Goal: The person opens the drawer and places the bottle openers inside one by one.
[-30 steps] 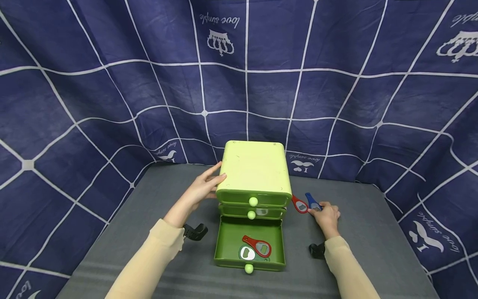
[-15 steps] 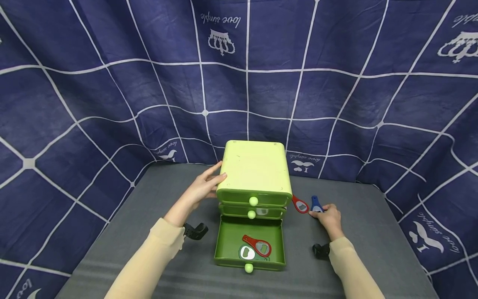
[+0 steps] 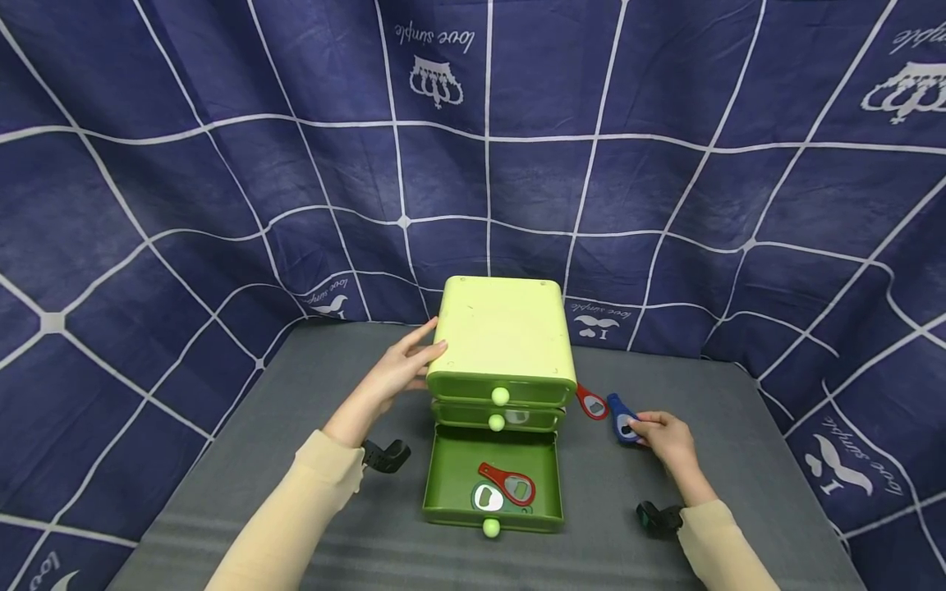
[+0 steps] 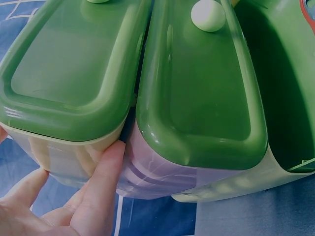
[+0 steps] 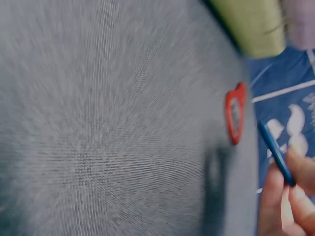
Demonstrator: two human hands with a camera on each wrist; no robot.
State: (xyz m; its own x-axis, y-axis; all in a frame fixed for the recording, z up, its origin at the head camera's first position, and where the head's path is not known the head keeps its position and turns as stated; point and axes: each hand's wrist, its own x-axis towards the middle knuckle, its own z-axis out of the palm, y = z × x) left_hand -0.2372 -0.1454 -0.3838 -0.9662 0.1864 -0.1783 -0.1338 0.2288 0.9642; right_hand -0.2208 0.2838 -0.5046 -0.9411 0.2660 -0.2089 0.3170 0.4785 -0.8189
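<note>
A small three-drawer cabinet with a pale yellow-green top stands at the middle of the table. Against its left side rests my left hand, fingers spread and straight along the wall; the left wrist view shows the fingertips at the case beside the upper drawers. The bottom drawer is pulled out and holds a red bottle opener lying over a dark green bottle opener. To the right, my right hand pinches a blue bottle opener between thumb and fingers, raised off the table in the right wrist view.
Another red bottle opener lies on the grey tabletop by the cabinet's right side. The middle drawer protrudes slightly. A dark blue gridded curtain hangs behind and around the table.
My right hand has picked up the blue bottle opener and drawn it slightly toward me and to the right. My left hand stays at the cabinet's side.
</note>
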